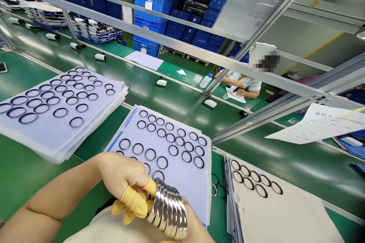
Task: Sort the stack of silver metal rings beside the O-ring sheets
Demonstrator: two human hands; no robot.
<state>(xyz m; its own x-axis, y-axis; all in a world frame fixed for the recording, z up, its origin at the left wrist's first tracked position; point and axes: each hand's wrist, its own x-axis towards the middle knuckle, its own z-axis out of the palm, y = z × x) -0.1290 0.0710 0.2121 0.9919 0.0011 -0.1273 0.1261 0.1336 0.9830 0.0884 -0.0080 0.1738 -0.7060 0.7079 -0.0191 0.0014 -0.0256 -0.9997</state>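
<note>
My left hand [122, 178] wears yellow finger cots, and its curled fingers press against the left end of a row of shiny metal rings [169, 210]. Several of these rings stand side by side like a coil. My right hand [189, 212] is round the row from the other side, its fingers mostly hidden behind the metal. Under both hands lies a stack of pale sheets [182, 180] with dark-edged rings [150, 154] set out in loose rows. My left forearm covers some of those rings.
Another ring-covered sheet stack [94, 110] lies left, and a beige one [273, 216] right. Loose rings [215, 190] sit between stacks. Beyond, white-and-black parts [161, 82] rest on a green conveyor. A metal frame post [253, 106] slants on the right; a co-worker [242, 83] sits across.
</note>
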